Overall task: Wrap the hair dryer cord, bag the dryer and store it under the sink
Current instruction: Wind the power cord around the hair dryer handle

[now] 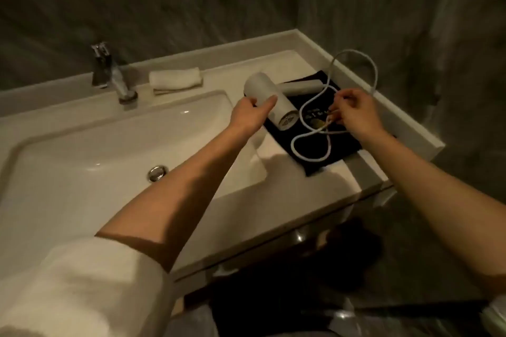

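Observation:
A white hair dryer (264, 89) lies on a flat black bag (336, 142) with gold print, on the counter right of the basin. My left hand (250, 115) grips the dryer's barrel from the near side. Its white cord (309, 154) runs in loose loops over the bag, and one loop rises above the counter's back edge. My right hand (356, 112) pinches the cord over the bag, fingers closed on it near the gold drawstring. The dryer's handle points right, toward the cord.
The white basin (82, 161) with its drain fills the left. A chrome faucet (112, 76) stands behind it, and a folded white towel (176, 80) lies beside that. The counter's raised rim (405, 123) bounds the right. A dark space shows under the counter.

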